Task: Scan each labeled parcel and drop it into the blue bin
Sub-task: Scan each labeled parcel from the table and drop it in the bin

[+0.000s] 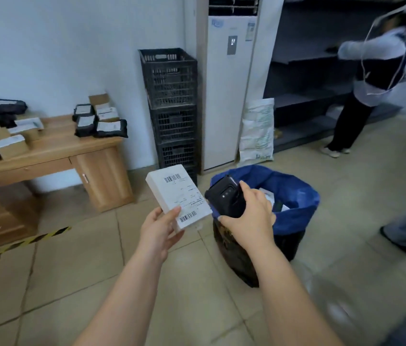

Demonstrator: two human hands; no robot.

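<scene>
A white rectangular cardboard parcel [178,196] with a printed barcode label is held up in the air just left of a round bin lined with a blue plastic bag [306,196]. The parcel's label faces upward and it is tilted away from the viewer. The left hand [158,231] grips its near corner from below, with the thumb pressed on the label face beside the lower barcode.

The right hand [249,216] is curled round a black handheld scanner [224,198], holding it over the bin's left rim. The scanner's far end is just beside the parcel's right edge; whether they touch cannot be told.

The bin's mouth is open behind the right hand, and pale parcels show inside it. Bare tiled floor [192,283] surrounds the bin on the near side. Far left of the bin a light wooden desk [54,151] carries brown boxes and black mailer bags. Behind the bin stand a stack of black plastic crates [172,96], a tall white air conditioner [229,96] and a white sack [256,131]. Right of the bin, another person [371,78] stands at dark shelving.
</scene>
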